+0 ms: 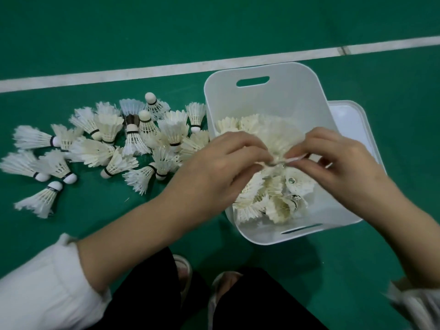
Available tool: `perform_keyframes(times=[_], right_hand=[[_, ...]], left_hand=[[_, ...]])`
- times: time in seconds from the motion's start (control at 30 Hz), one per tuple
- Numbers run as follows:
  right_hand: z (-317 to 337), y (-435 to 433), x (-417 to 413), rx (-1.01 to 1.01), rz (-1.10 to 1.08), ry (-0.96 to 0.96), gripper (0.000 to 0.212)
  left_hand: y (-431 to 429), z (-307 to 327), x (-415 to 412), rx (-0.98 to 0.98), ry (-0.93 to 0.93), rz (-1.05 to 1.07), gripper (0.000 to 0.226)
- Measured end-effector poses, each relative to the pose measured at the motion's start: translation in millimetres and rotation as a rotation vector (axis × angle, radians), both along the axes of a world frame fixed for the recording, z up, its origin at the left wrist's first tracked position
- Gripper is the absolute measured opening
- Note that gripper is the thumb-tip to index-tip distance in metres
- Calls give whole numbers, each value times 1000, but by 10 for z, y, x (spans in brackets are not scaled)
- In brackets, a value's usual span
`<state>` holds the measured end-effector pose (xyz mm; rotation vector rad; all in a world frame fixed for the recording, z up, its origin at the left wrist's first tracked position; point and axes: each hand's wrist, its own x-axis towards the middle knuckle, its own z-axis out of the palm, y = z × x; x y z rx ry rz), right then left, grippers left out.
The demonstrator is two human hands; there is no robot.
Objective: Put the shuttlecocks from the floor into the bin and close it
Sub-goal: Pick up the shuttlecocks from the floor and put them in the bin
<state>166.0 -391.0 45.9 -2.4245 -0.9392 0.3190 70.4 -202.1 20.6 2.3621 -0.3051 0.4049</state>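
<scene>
Just now the left grip and the right grip are meeting above the open white bin, which is standing on the green floor at the right of the scene. The left grip is pinching one side of a single shuttlecock between thumb and curled fingers. The right grip is pinching the other side, with a thin white piece showing at its fingertips. The feathers are fanning out toward the far side between the two.

Beneath them, a heap of binned shuttlecocks is lying inside the bin. To the left, a loose pile of shuttlecocks is lying on the floor, the nearest ones just beside the bin's left wall and a few stragglers lying farther left. The white lid is lying flat beyond the bin's right wall, partly hidden by it. A white court line is running across the far floor. At the near edge, dark trousers and a pale shoe are showing.
</scene>
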Motion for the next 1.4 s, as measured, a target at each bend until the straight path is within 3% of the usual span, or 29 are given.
perform_keyframes(times=[0.1,0.2,0.37,0.53,0.63,0.77,0.9,1.07,1.23,1.4], right_hand=[[-23,-203,131,-275,-226,-27,15],[-182,-299,166,-535,-316,69,17],[-654,-241,173,-649,-309,157,19],[-989,-197,235,-829,-166,-3,19],[-954,-159,233,-821,-149,28,22],[-700,-129,154,-856,-128,94,41],[-225,76,48,-764,-40,-86,33],[205,728,-226,-580,287,-135,26],[-177,1476,-485,-549,557,-80,25],[-919,2150,-698,-634,572,-49,33]], left_hand=[[106,13,-31,51,63,68,22],[198,-52,-86,106,222,116,29],[323,-225,-233,144,430,166,23],[442,-373,-390,165,549,186,24],[494,-438,-442,152,583,183,24],[568,-496,-488,135,596,191,23],[687,-559,-527,155,611,211,20],[954,-639,-648,176,618,306,13],[1350,-767,-897,188,643,449,15],[1736,-944,-1243,253,741,574,24]])
